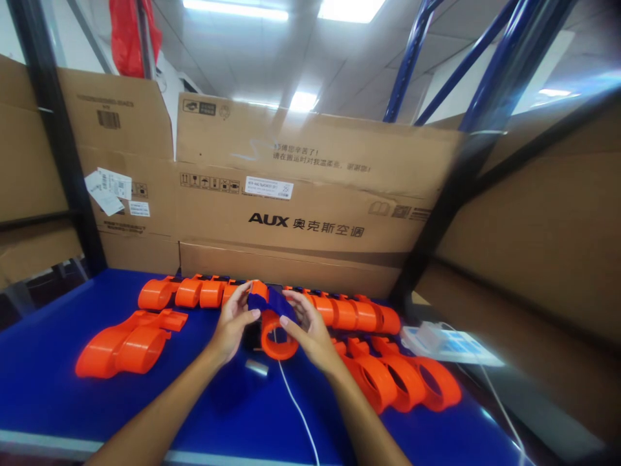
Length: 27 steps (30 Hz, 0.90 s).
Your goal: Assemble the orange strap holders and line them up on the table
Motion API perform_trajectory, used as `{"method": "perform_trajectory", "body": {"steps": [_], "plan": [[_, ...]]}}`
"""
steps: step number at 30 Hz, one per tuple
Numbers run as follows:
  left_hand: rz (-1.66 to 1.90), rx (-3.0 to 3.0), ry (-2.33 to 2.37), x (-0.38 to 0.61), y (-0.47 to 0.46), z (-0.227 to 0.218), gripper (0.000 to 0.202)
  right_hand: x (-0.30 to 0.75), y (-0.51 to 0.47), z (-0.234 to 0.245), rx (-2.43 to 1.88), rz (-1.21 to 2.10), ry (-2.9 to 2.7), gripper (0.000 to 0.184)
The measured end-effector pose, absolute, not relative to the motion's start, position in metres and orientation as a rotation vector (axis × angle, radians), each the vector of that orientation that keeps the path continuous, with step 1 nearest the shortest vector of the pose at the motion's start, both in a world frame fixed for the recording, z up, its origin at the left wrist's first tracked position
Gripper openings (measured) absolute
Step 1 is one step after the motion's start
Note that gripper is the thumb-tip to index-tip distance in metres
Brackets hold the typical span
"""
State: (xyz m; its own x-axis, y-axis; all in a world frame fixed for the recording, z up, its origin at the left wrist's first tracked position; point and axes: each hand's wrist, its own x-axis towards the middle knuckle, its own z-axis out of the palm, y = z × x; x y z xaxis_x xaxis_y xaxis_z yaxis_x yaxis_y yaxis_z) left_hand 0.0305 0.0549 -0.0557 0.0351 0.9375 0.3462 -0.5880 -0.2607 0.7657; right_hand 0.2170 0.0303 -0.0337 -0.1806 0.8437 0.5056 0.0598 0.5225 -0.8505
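Both hands meet over the middle of a blue table (58, 382). My left hand (233, 321) and my right hand (306, 327) pinch an orange plastic ring part (279, 344) with a dark blue piece (272, 300) on its top. The fingers of both hands are curled round the blue piece and the top of the orange part. A row of orange ring parts (194, 292) lies just behind the hands.
More orange ring parts lie at the left (127, 343) and at the right (402, 378). A white cable (297, 408) runs toward me. A white power strip (446, 343) sits at the right edge. Cardboard boxes (310, 194) wall the back; blue rack posts (485, 90) rise at the right.
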Motion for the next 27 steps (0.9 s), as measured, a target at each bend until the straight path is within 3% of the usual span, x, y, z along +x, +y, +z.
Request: {"method": "perform_trajectory", "body": {"steps": [4, 13, 27], "plan": [[1.54, 1.066, 0.452, 0.028, 0.054, -0.054, 0.058, 0.214, 0.023, -0.032, -0.815, 0.777, -1.77, 0.051], [1.644, 1.366, 0.597, 0.029, 0.055, -0.049, 0.053, 0.221, 0.023, -0.034, -0.898, -0.031, -1.995, 0.061], [1.691, 1.365, 0.616, 0.028, 0.048, -0.042, 0.045, 0.221, 0.026, -0.039, -0.846, -0.111, -1.99, 0.063]]}}
